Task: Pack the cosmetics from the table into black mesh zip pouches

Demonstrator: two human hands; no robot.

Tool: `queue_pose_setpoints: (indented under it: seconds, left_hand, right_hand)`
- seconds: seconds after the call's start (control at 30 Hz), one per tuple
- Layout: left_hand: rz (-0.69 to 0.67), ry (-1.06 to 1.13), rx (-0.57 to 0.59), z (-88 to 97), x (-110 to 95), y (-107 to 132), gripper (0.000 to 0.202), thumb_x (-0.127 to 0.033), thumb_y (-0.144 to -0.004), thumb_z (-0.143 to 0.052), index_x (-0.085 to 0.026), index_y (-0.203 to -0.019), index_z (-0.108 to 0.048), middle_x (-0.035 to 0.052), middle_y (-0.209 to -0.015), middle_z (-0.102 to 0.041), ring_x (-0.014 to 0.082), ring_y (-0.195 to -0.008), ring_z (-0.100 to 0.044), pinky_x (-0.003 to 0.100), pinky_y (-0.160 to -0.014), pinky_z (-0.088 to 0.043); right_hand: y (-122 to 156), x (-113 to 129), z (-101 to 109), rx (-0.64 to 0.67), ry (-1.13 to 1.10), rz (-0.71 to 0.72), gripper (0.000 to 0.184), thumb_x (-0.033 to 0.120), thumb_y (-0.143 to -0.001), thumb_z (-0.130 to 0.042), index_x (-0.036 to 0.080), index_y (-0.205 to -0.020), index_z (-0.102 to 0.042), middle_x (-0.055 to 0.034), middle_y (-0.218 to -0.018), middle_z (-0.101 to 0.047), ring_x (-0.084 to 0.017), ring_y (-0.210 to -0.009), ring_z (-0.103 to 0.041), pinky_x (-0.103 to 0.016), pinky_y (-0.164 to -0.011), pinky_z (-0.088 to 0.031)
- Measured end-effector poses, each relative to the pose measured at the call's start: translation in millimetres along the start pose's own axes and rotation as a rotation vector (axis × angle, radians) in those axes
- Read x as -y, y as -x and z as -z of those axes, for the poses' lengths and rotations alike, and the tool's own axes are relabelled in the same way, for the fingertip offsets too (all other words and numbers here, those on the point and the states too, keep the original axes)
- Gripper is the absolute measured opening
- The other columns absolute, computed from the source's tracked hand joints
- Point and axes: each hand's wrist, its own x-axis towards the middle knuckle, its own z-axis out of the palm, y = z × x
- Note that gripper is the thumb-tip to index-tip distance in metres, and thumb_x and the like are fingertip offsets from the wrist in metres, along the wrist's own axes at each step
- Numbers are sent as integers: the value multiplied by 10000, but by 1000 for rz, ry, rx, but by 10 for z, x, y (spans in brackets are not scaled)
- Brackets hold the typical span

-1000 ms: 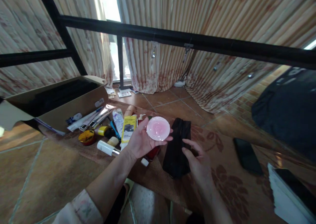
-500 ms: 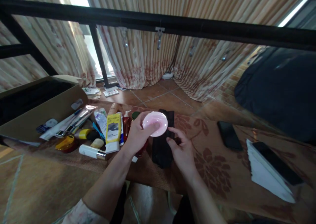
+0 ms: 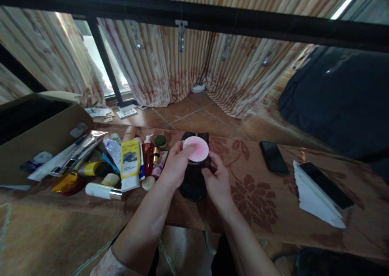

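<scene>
A round, glossy pink compact [image 3: 199, 149] with a silvery rim is held over a black cloth pouch [image 3: 193, 182]. My left hand [image 3: 178, 162] grips its left side, thumb lying across the pink top. On the opposite side my right hand [image 3: 217, 178] is curled, fingertips at the lower right rim, partly hidden behind it. The pouch lies beneath both hands. Close to my left hand are a gold-and-dark small bottle [image 3: 156, 155], a red pump bottle [image 3: 148, 158], a cream round item [image 3: 148, 183] and a yellow tube [image 3: 130, 162].
More cosmetics spread leftward, including a white tube with a silver cap [image 3: 103, 191] and an amber container [image 3: 67, 182], beside a cardboard box [image 3: 60, 132]. Rightward on the brown patterned cloth [image 3: 258, 199] lie a black phone [image 3: 274, 157], another phone [image 3: 326, 185] and white paper [image 3: 316, 207].
The view has shifted, so the bench things sit further left. My right fingers have come in against the compact's rim. My left hand still holds the compact, now tilted differently.
</scene>
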Motion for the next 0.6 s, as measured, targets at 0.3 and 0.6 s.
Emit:
queue_pose_setpoints:
  seconds: [0.3, 0.6]
  left_hand:
    - [-71, -1207, 134, 170, 22, -131, 313, -312, -785, -569, -148, -1050, -594, 131, -946, -706, 275, -908, -668, 350, -778, -475]
    - [-69, -968, 166, 112, 163, -320, 231, -225, -694, -664, -158, -910, -617, 127, -843, -722, 273, -815, -680, 333, -722, -490]
  right_hand:
    - [15, 90, 43, -30, 130, -26, 519, 112, -668, -466, 223, -1147, -628, -44, -1041, -670, -191, -867, -619, -342, -794, -509]
    - [139, 280, -60, 18, 100, -21, 491, 256, -798, -571, 216, -1284, -519, -87, -1243, -598, -233, -1123, -565, -404, -973, -451]
